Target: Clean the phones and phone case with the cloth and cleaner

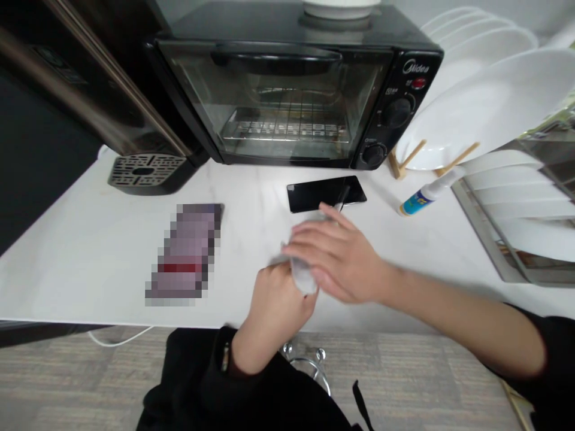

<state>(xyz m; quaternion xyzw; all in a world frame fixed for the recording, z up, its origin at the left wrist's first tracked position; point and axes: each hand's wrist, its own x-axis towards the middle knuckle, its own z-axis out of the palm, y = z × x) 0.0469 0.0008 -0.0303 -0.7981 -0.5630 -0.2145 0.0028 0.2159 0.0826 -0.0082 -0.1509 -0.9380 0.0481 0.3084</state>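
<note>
My left hand is closed, knuckles up, at the front of the white counter. Between it and my right hand is a pale, translucent thing; its kind is blurred and mostly covered. My right hand lies over this thing from the right, fingers bent across its top and thumb low at its side. Just beyond the hands, a black phone rests on the counter, dark screen up. A thin dark piece overlaps the phone's right part; I cannot tell what it belongs to.
A black toaster oven stands at the back. Left of it is a machine with a drip tray. A second phone, blurred out, lies at left. To the right are a small spray bottle, white plates and a dish rack.
</note>
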